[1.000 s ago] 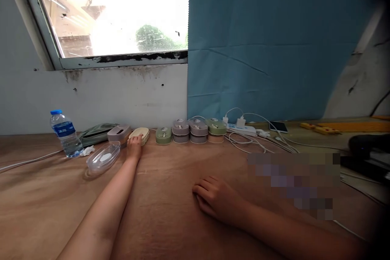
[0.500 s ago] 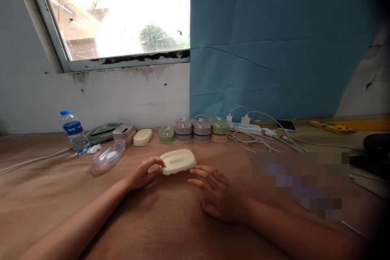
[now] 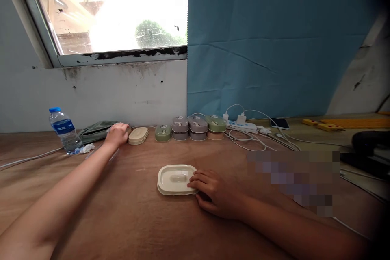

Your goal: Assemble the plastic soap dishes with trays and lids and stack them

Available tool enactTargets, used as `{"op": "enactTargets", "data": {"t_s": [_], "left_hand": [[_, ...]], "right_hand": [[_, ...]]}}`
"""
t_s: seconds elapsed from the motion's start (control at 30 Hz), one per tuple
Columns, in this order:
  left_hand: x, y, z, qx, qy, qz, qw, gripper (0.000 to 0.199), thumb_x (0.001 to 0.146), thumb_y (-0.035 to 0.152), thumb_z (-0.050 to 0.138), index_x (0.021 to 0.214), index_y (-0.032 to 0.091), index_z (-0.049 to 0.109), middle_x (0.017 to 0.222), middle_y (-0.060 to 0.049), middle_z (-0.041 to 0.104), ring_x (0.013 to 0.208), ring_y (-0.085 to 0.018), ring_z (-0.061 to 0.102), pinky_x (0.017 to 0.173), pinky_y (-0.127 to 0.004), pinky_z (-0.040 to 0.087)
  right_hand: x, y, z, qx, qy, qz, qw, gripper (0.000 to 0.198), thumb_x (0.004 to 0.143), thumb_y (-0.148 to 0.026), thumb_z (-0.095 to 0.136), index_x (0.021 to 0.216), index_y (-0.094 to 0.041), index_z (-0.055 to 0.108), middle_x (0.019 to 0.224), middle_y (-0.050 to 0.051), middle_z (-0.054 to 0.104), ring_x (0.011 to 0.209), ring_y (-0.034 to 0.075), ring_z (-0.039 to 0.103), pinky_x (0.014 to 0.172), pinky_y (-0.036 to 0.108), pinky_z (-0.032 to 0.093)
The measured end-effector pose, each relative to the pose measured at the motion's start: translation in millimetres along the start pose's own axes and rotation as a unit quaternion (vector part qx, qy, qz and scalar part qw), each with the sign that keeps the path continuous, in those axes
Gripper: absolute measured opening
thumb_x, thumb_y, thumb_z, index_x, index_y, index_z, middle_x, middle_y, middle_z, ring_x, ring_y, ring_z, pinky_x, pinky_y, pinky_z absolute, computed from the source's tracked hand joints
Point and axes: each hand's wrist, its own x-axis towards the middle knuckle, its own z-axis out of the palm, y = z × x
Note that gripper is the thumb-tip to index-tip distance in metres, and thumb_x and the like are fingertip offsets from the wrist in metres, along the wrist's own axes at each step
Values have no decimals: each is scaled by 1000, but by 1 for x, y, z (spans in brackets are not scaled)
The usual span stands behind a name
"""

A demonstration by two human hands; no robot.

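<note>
On the wooden table lies a cream oval lid [image 3: 173, 187] with a raised bar in its middle. My right hand [image 3: 215, 191] grips its right end, fingertips on the upper face and thumb by the near edge. Far off to the left, my left hand [image 3: 117, 135] is closed over a greyish lunch box, which it almost wholly hides. Just right of that hand sits a stack of cream lids [image 3: 138, 135]. The clear plastic container [image 3: 91, 155] shows only partly behind my left forearm.
Several lunch boxes, green [image 3: 163, 133] and grey [image 3: 180, 128], line the wall. A water bottle [image 3: 64, 130] and a green pouch [image 3: 97, 130] stand left. White cables run from a power strip [image 3: 243, 126]; a phone [image 3: 279, 123] lies right of it.
My left hand has let go of the cream lid and reached far left to the greyish box. The lid has come nearer and lies flat, and my right hand now grips its right end.
</note>
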Motion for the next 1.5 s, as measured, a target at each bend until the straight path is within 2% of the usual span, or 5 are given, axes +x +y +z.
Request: {"op": "enactTargets", "data": {"t_s": [0.3,0.53,0.67,0.83,1.5], "left_hand": [[17,-29,18,-1,-19,-150,989,37,66,13,52,103,19,53,90,-11,66,84,-26,61,69,-31,46],[-18,26,-4,-244,200,-113,942,37,70,26,59,105,22,46,95,-5,65,89,-18,61,80,-31,45],[-84,83,-12,-444,118,5,888,38,73,29,58,107,22,43,97,-5,64,86,-17,62,75,-29,48],[-135,114,-18,-438,-22,170,883,27,79,21,52,105,23,50,100,-5,63,92,-16,59,83,-31,47],[-130,105,-23,-379,-67,307,871,30,76,20,53,106,20,51,105,-8,60,104,-20,52,93,-35,40]], "right_hand": [[0,0,1,5,14,0,1000,30,70,-12,51,99,-18,58,97,7,60,97,20,51,89,36,39],[-1,2,3,1,37,-3,999,39,69,-13,50,107,-18,52,105,9,56,101,21,49,90,37,39],[-1,0,4,-46,106,0,993,64,66,-13,50,127,-13,32,128,15,36,122,27,29,98,43,31],[0,0,4,-83,119,15,989,71,65,-20,55,131,-17,27,138,15,18,128,31,14,100,49,25],[0,12,-5,20,-12,36,999,39,70,-19,57,109,-22,55,130,10,38,122,26,32,98,43,32]]}}
